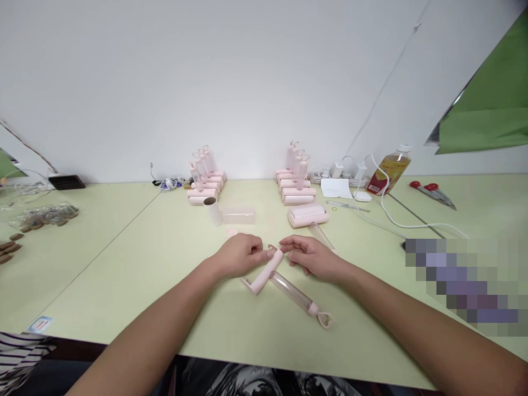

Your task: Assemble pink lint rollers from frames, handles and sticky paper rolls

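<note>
Just in front of me a pale pink lint roller [264,276] lies aslant on the table, with a bare roller arm. Its clear tube handle [292,291] points toward me and right, ending in a heart-shaped loop [325,319]. My left hand [242,256] has curled fingers, its thumb against the roller's far end. My right hand [311,257] is close on the other side of that end, fingers loosely bent and apart. A small pink end piece [272,248] shows between the hands. Behind my left hand lies a pink round part [233,233], partly covered.
A white sticky-paper roll [213,212] stands beside a clear pink cover [238,215]. Another lint roller [308,215] lies at right. Rows of lint rollers [206,184] [297,187] line the back. A bottle [390,169], white cables [385,203] and scissors [433,193] are right.
</note>
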A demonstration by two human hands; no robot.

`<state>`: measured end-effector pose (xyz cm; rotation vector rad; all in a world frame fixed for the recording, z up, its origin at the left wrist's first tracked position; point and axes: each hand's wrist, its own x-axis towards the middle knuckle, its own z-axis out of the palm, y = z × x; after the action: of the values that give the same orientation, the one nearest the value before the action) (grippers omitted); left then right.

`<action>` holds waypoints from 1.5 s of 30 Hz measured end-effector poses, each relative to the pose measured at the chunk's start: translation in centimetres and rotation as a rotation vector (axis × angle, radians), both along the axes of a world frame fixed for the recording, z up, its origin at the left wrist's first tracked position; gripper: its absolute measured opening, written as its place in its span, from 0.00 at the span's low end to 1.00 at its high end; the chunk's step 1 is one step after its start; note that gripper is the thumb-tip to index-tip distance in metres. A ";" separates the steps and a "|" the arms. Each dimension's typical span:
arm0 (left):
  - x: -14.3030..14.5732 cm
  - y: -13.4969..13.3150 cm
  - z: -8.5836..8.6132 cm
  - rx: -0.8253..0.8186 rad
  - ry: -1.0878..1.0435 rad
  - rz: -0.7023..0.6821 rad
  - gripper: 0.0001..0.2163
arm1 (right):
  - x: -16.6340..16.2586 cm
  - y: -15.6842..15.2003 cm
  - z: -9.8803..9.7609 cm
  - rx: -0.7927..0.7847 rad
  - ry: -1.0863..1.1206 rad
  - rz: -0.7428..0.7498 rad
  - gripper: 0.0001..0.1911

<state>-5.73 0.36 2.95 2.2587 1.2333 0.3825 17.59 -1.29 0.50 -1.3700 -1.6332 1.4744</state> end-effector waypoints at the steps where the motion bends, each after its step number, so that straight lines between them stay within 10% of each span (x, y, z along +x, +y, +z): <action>1: 0.3 -0.4 0.1 -0.058 0.008 -0.049 0.22 | 0.0 0.0 -0.1 0.003 -0.003 0.000 0.18; 14: 0.4 -1.0 0.4 -0.309 -0.106 -0.159 0.19 | -0.3 -0.4 1.1 -0.024 -0.035 -0.003 0.18; 45: 0.8 -0.3 -1.0 -0.066 -0.442 0.009 0.16 | 0.2 -0.2 0.4 0.063 0.016 0.071 0.22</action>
<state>-4.97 0.08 1.92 1.9707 1.0058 0.7838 17.79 -1.46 0.92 -1.2747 -1.7196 1.4572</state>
